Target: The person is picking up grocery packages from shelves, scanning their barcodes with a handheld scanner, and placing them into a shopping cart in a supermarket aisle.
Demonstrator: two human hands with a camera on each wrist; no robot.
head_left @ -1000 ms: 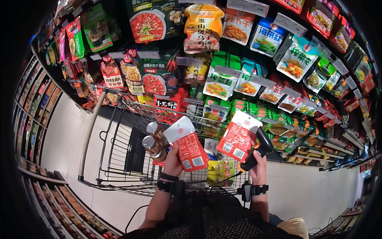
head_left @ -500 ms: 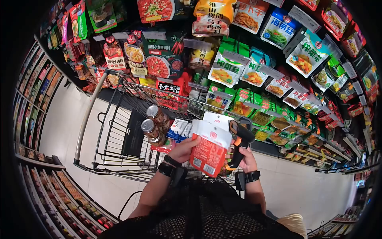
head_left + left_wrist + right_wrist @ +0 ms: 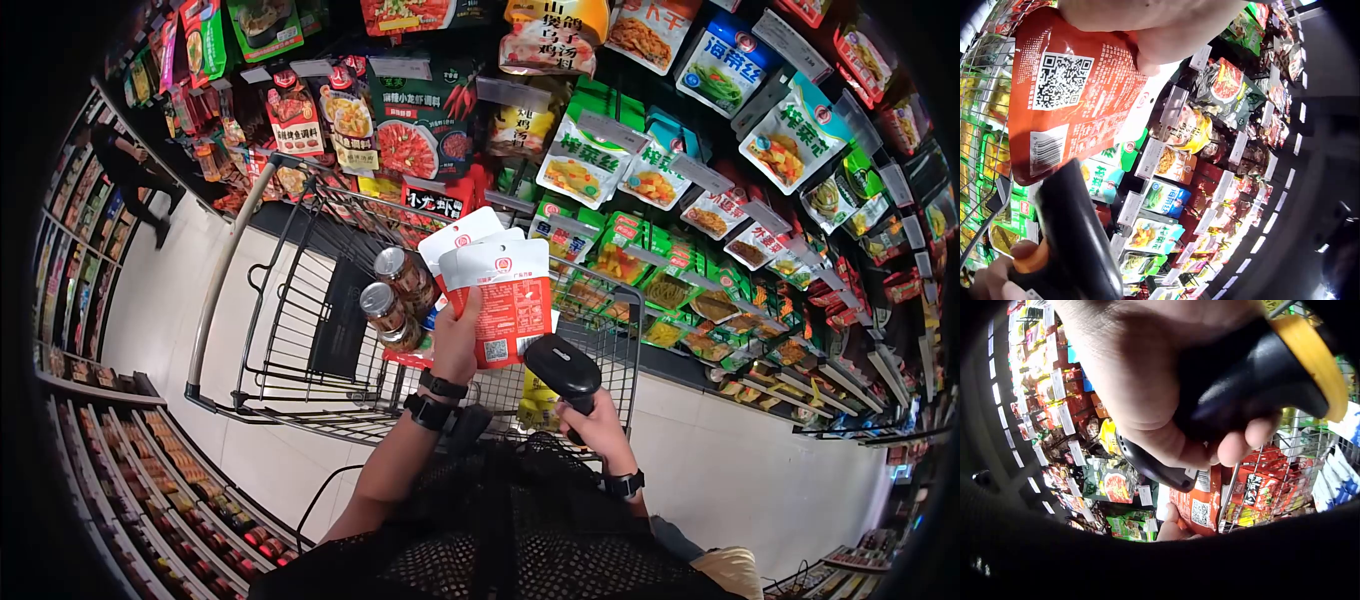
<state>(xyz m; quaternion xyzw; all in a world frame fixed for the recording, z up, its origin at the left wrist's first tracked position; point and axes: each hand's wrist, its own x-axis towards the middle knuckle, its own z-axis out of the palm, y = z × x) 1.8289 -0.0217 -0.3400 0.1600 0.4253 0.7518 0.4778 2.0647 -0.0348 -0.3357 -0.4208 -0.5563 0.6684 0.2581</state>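
Observation:
My left hand [image 3: 455, 350] grips a small fan of red-and-white food pouches [image 3: 515, 300] above the shopping cart, thumb across the front one. Their backs face up; in the left wrist view the front pouch shows a QR code and a barcode [image 3: 1047, 149]. In my right hand [image 3: 600, 430] is a black barcode scanner [image 3: 562, 365] with an orange-yellow ring, fingers wrapped round its handle. The scanner's head is close to the pouches' lower edge, near the barcode in the left wrist view.
The wire shopping cart [image 3: 290, 405] holds lidded jars [image 3: 385, 305], yellow packets [image 3: 538, 400] and blue-and-white packs [image 3: 1338, 478]. Beyond it stands a shelf wall of hanging food pouches [image 3: 585, 165] with price tags. A person [image 3: 135, 175] is in the aisle at far left.
The pouch held in my right hand beside the scanner has passed to my left hand, joining the one there. The scanner has turned toward the pouches. A person has appeared at far left.

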